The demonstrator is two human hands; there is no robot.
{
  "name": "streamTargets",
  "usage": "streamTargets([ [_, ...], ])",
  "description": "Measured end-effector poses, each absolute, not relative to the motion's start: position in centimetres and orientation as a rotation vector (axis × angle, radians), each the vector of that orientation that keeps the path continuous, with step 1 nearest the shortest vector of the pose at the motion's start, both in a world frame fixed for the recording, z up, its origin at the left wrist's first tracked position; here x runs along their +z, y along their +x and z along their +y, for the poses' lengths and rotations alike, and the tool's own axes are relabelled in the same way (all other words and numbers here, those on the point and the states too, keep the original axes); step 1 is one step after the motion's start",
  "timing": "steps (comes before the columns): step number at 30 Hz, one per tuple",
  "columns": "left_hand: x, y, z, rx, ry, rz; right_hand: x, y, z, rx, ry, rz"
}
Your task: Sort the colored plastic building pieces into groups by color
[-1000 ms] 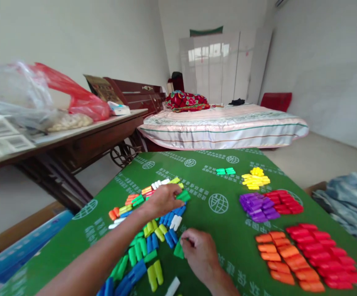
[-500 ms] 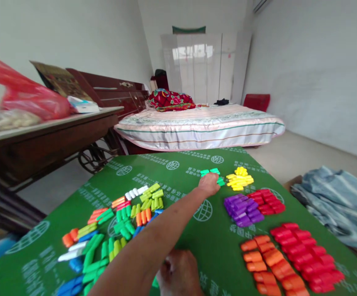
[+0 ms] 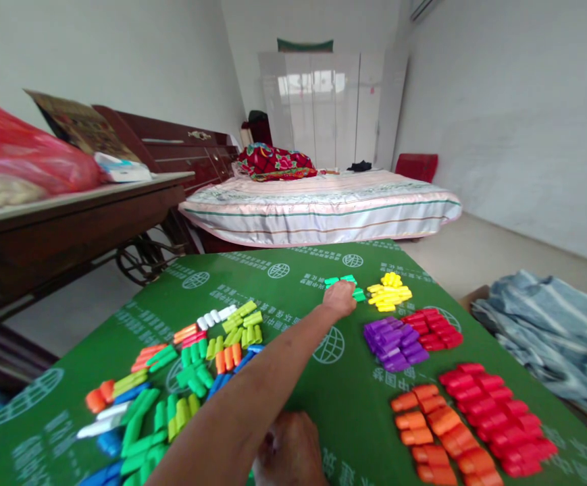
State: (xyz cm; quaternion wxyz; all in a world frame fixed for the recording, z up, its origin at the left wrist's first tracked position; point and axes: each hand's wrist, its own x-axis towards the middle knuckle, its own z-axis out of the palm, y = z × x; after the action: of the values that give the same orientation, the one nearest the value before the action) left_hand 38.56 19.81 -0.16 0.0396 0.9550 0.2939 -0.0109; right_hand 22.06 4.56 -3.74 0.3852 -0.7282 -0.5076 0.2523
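My left hand (image 3: pixel 340 298) reaches far across the green table, over a small group of green pen caps (image 3: pixel 359 294). Its fingers are bunched downward, and their tips are hidden. Near the front edge, my right hand (image 3: pixel 292 449) is curled into a fist; whatever is inside is hidden. Yellow caps (image 3: pixel 389 295) lie just right of the left hand. Closer in are purple caps (image 3: pixel 394 343) and dark red caps (image 3: pixel 432 329). At the left, a mixed spread includes green caps (image 3: pixel 144 442), lime caps (image 3: pixel 242 324) and white caps (image 3: pixel 216 316).
Orange caps (image 3: pixel 442 428) and bright red caps (image 3: pixel 498 418) lie in rows at the front right. Beyond the table (image 3: pixel 293 304) stands a bed (image 3: pixel 323 209). A side table with a red bag (image 3: pixel 40 158) is at left, folded denim (image 3: pixel 546 337) at right.
The view has shifted slightly, so the scene sits a little further left. My left hand stays over the green caps and the right fist stays near the front edge.
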Motion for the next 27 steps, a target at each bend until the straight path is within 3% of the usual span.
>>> streamTargets([
  [27,-0.33,38.52,20.43,0.049,2.944,0.943,-2.96,22.49,4.03,0.684,-1.813,-1.291],
])
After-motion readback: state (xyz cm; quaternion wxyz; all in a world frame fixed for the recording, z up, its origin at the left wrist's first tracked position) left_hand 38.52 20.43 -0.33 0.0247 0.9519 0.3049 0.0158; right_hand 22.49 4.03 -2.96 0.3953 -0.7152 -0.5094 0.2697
